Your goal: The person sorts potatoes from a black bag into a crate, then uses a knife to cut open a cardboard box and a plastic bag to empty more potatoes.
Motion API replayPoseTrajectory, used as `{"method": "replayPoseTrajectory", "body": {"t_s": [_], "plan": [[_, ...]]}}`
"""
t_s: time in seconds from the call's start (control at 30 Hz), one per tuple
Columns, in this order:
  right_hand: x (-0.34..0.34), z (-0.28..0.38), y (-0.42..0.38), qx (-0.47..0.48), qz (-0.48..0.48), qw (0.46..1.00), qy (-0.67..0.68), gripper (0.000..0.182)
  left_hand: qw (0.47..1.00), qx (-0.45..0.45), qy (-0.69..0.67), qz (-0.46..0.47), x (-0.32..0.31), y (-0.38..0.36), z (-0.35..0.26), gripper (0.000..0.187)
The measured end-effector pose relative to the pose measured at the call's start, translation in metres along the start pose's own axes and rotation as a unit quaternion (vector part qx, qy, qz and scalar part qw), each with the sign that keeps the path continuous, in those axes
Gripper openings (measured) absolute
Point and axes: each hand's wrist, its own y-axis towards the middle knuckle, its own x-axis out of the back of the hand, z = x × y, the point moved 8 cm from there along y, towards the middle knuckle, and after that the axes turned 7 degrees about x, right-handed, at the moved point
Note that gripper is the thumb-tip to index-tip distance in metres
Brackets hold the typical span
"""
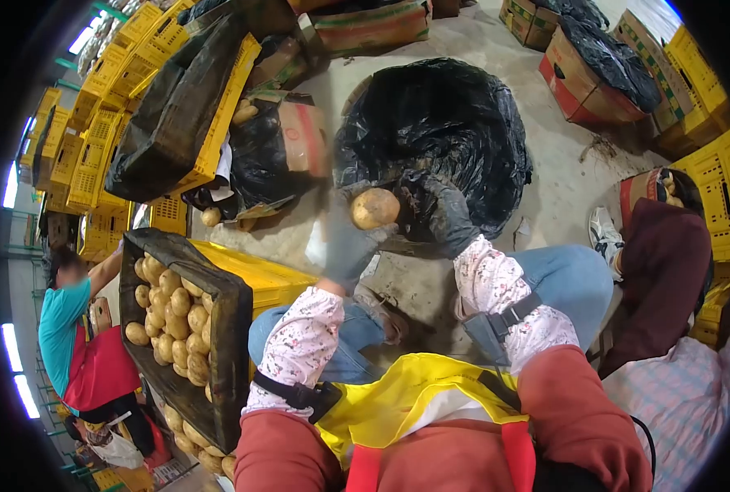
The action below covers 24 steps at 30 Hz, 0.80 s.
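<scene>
In my left hand, which wears a grey glove and is partly smeared by motion, is a round tan potato. Beside it, my right hand, in a dark dirty glove, curls its fingers at the near rim of a box lined with black plastic. Something brownish lies against those fingers, too dark to name. Folds of plastic hide the bottom of the box. At my left stands a tilted crate with a dark lining, piled with potatoes.
A yellow crate adjoins the potato crate. Left of the lined box sits a carton with black plastic. Cartons and stacked yellow crates line the right. A person in a turquoise shirt is at far left; another person's leg is at right.
</scene>
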Motion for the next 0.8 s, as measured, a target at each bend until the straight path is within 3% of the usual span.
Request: {"method": "replayPoseTrajectory", "body": {"t_s": [0.03,0.07,0.13,0.2,0.27,0.3,0.33,0.4,0.53,0.73,0.8], "plan": [[-0.01,0.002,-0.004,-0.06,-0.039,0.983,0.169,0.017,0.996,-0.001,0.084,-0.018,0.003,0.002,0.012,0.061],[-0.017,-0.007,-0.005,-0.064,-0.038,0.983,0.168,0.017,0.985,0.0,0.169,-0.035,0.006,0.003,0.024,0.058],[-0.036,-0.002,-0.007,0.014,-0.023,1.0,0.01,0.012,0.978,0.016,0.204,-0.04,0.006,0.007,0.03,0.056],[-0.054,0.011,-0.025,-0.024,-0.001,0.999,0.029,0.016,0.969,0.032,0.239,-0.049,0.008,0.006,0.028,0.054],[-0.071,0.023,-0.031,0.02,0.062,0.997,-0.034,0.017,0.983,0.025,0.177,-0.039,0.007,0.005,0.014,0.054],[-0.074,0.034,-0.03,0.139,0.065,0.98,-0.123,0.016,0.983,0.027,0.176,-0.042,0.006,0.003,0.016,0.054],[-0.072,0.03,-0.029,0.137,0.066,0.98,-0.125,0.016,0.99,0.011,0.136,-0.039,0.003,0.0,0.017,0.053],[-0.065,-0.004,-0.031,-0.071,0.046,0.996,0.039,0.019,0.995,-0.002,0.094,-0.035,0.001,-0.006,0.015,0.052],[-0.066,-0.008,-0.033,-0.095,0.072,0.993,0.028,0.02,0.99,0.003,0.136,-0.043,0.004,-0.013,0.008,0.058],[-0.048,-0.007,-0.031,-0.067,-0.002,0.996,0.057,0.013,0.99,-0.033,0.135,0.005,-0.005,-0.022,-0.009,0.063],[-0.03,-0.007,-0.034,-0.07,-0.106,0.99,0.053,0.011,0.99,-0.036,0.13,0.027,-0.009,-0.021,-0.022,0.065]]}}
